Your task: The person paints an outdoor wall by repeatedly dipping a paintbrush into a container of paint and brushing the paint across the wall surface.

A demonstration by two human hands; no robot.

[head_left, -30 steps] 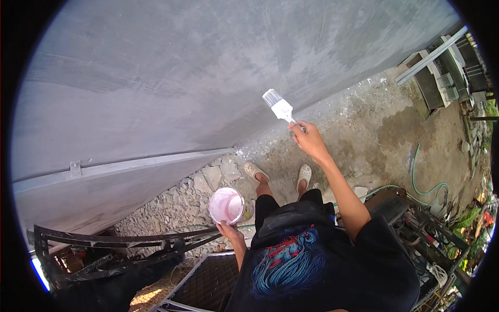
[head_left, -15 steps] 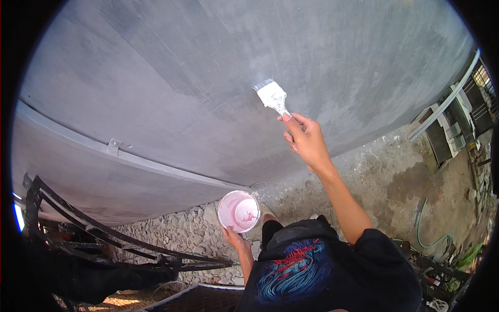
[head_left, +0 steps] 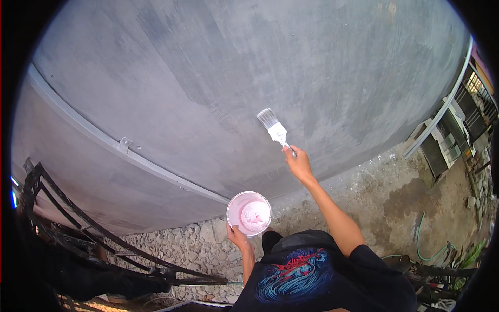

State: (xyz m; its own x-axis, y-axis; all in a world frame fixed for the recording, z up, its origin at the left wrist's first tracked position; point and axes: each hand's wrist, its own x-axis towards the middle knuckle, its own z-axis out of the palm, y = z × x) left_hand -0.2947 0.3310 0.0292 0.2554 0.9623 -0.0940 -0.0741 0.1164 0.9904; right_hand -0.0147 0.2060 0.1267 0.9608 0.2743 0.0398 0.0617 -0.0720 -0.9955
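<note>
Grey wall (head_left: 208, 78) behind brush (head_left: 277, 132); black frame (head_left: 162, 271) left, hose (head_left: 418, 239) right.

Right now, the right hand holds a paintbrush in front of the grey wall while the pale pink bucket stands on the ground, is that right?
Not quite: the pale pink bucket isn't standing on the ground; the head view shows the left hand holding it. The right hand does hold a paintbrush in front of the grey wall.
</note>
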